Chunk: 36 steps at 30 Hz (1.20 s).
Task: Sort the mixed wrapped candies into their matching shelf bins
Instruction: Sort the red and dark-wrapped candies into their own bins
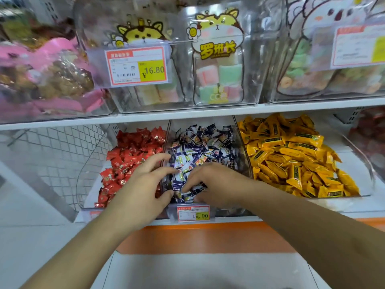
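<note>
Looking at a white shelf unit here, two levels stacked with clear bins. The top row has big clear boxes with cartoon hamster bags of pastel marshmallow cubes and a price tag reading 16.80. To the left there's a pile of pink-wrapped snacks.

On the lower row there are three bins side by side: red wrapped candies on the left, dark blue and white wrapped candies in the middle bin, and yellow wrapped bars on the right. The middle bin's front carries a small tag reading 19.90.

Both hands are down in the front of the middle bin. The left hand has its fingers curled and spread over the divider between red and blue; can't tell if it's actually got one. The right hand is curled palm-down into the blue candies, fingertips buried, so can't tell its grip either.
</note>
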Motion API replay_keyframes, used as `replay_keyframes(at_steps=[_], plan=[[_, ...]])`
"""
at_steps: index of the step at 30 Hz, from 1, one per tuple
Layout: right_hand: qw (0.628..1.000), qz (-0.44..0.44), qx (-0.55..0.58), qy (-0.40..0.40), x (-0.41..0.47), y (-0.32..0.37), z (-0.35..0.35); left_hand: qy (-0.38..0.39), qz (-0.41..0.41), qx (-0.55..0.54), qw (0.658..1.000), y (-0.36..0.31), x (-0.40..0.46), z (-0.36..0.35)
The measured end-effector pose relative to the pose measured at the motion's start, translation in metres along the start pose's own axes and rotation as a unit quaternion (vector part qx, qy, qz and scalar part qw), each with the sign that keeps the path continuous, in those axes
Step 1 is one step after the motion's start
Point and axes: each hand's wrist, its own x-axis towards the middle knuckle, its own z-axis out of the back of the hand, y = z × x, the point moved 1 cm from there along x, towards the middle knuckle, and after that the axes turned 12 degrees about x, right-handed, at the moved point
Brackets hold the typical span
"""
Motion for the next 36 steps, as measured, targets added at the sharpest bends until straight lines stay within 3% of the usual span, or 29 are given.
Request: replay_keyframes(at_steps=[5,12,18,21,24,27,36], plan=[[0.998,0.015,-0.05,-0.041,0.011,-0.006,-0.003,0.005,0.007,-0.013,1.0,-0.002,-0.001,-0.001],[0.994,-0.013,0.0,-0.11,0.012,-0.009,0.007,0.008,0.009,-0.014,1.0,-0.004,-0.002,-0.002],[0.971,-0.03,-0.157,-0.176,0.007,-0.007,0.027,0.014,0.014,-0.017,1.0,-0.004,0.0,-0.003],[0.974,-0.007,-0.162,-0.16,0.004,-0.003,0.023,0.012,0.01,-0.014,1.0,-0.004,0.0,-0.005],[0.993,0.032,-0.068,-0.092,0.002,0.005,0.015,0.012,0.012,-0.011,1.0,-0.004,0.001,-0.006],[0.997,0.018,-0.069,-0.031,0.003,0.005,0.002,0.009,0.007,-0.013,1.0,-0.004,0.001,-0.006],[0.998,-0.051,-0.017,-0.024,0.01,-0.004,-0.002,0.005,0.005,-0.011,1.0,-0.005,0.001,-0.007]])
